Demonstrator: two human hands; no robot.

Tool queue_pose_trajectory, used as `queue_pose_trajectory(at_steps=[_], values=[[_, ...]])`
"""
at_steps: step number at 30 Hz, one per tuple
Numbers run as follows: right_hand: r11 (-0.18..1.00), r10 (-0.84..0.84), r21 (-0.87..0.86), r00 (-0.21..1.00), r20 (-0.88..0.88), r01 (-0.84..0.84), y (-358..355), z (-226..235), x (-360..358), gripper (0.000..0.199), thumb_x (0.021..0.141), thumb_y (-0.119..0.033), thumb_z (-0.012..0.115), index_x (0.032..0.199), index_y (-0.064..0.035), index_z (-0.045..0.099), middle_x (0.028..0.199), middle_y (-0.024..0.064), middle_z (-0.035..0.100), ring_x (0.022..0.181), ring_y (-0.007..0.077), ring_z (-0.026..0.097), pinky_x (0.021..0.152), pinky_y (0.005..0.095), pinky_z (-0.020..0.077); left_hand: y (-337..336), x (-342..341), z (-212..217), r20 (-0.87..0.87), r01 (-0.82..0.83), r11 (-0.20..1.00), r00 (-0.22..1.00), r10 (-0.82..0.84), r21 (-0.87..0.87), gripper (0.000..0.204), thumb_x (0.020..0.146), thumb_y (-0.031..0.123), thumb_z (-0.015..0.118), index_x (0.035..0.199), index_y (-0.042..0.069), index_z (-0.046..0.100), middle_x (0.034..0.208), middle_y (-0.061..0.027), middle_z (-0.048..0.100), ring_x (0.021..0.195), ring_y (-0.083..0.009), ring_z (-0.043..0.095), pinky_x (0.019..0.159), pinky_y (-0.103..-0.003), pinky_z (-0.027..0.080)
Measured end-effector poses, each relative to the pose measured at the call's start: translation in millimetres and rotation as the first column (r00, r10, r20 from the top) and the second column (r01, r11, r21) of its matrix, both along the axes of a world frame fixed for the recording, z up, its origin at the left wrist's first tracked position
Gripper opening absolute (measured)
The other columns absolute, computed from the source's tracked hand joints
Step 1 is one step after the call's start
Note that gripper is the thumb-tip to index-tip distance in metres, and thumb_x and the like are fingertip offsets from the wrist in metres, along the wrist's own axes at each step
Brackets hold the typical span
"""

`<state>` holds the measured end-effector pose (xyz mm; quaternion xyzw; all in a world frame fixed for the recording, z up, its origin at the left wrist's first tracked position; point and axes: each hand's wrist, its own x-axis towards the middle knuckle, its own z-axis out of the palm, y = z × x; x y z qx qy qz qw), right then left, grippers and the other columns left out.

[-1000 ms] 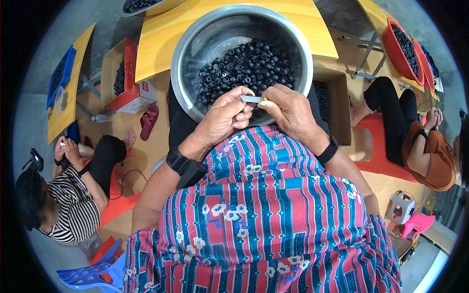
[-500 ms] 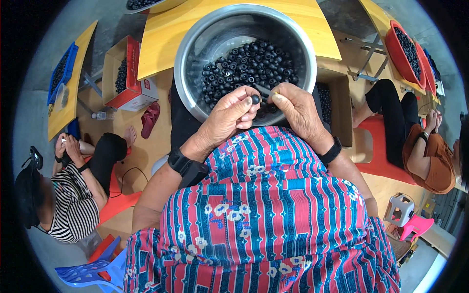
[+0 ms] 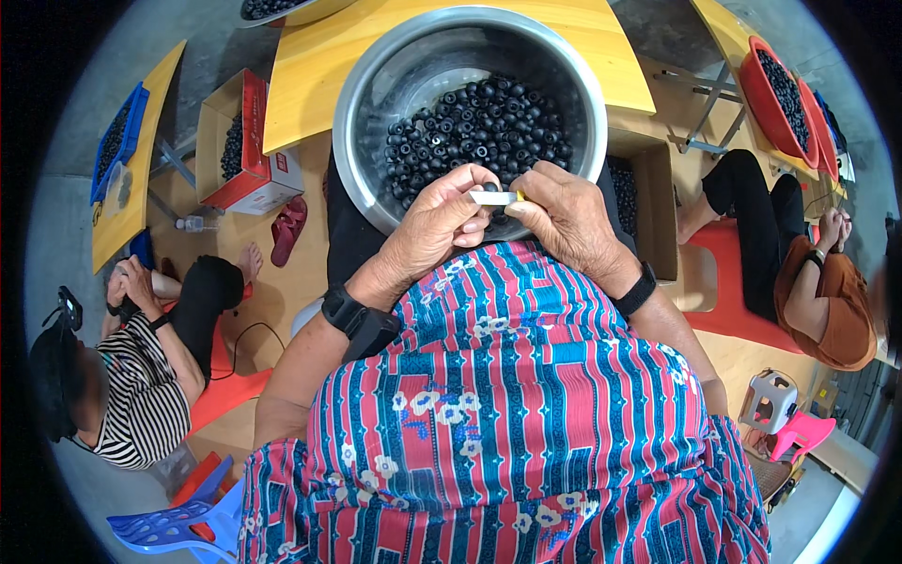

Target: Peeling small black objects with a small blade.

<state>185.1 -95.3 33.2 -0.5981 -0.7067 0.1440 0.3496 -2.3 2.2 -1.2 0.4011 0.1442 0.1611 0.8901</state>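
Above the near rim of a wide metal bowl (image 3: 346,122), both of my hands are closed and close together. My left hand (image 3: 442,214) pinches a small round black piece (image 3: 490,187), partly hidden by the fingers and the blade. My right hand (image 3: 571,209) grips a small knife (image 3: 492,198) by its yellow handle, most of which the fingers cover. Its short, flat, pale blade points left and lies across the black piece. Many similar round black pieces (image 3: 479,127), some with a ring-shaped hollow, are heaped in the bowl.
Behind the bowl is a yellow wooden table (image 3: 305,85). Cartons of black pieces stand left (image 3: 252,141) and right (image 3: 658,188). Co-workers sit on the left (image 3: 141,395) and right (image 3: 817,301). A red basin (image 3: 766,103) of pieces rests on the right table.
The knife blade has swung down and left, now flat across the black piece in my left hand. My right hand has shifted slightly left. The left co-worker's hands have come together.
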Motion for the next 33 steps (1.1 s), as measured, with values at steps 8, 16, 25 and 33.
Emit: queue_pose_trajectory(at_steps=[8,16,25,33], values=[[1.0,0.002,0.0,1.0,0.021,-0.002,0.2,2.6,-0.1,0.024,0.089,-0.03,0.065,0.087,-0.0063,0.06,0.077,0.0123,0.054,0.073,0.0343,0.059,0.063,0.0434,0.0469,1.0,-1.6,3.5,0.012,0.027,0.999,1.0,-0.027,-0.017,0.024,0.102,0.028,0.055,0.112,0.006,0.051,0.079,0.0041,0.043,0.064,-0.0021,0.037,0.056,-0.016,0.033],[0.969,-0.243,-0.089,0.953,-0.179,0.23,3.0,-4.6,4.6,0.024,0.094,-0.025,0.061,0.092,-0.0009,0.063,0.082,0.0179,0.06,0.078,0.0369,0.06,0.069,0.0413,0.0475,1.0,-0.1,1.7,0.019,0.053,0.998,0.998,-0.054,0.035,0.023,0.102,0.028,0.054,0.11,0.007,0.052,0.082,0.0039,0.043,0.066,-0.0027,0.036,0.055,-0.016,0.033],[0.99,-0.096,-0.132,0.91,-0.403,0.046,5.2,-2.9,-5.2,0.025,0.084,-0.02,0.076,0.099,-0.0015,0.068,0.092,0.0118,0.068,0.085,0.0221,0.065,0.077,0.0318,0.0501,2.0,0.1,-4.2,-0.047,-0.082,0.995,0.995,0.085,0.055,0.019,0.099,0.019,0.06,0.11,0.007,0.05,0.085,0.0,0.052,0.062,-0.0028,0.039,0.054,-0.017,0.034],[0.994,-0.059,-0.104,0.908,-0.414,0.017,5.0,-6.9,-3.2,0.023,0.083,-0.013,0.075,0.101,-0.0011,0.069,0.094,0.0124,0.069,0.088,0.0219,0.067,0.079,0.0322,0.0514,3.8,-0.8,-9.2,-0.012,-0.021,0.999,1.0,0.021,0.039,0.023,0.097,0.02,0.064,0.11,0.006,0.051,0.087,-0.0009,0.055,0.061,-0.0024,0.04,0.052,-0.017,0.032]])
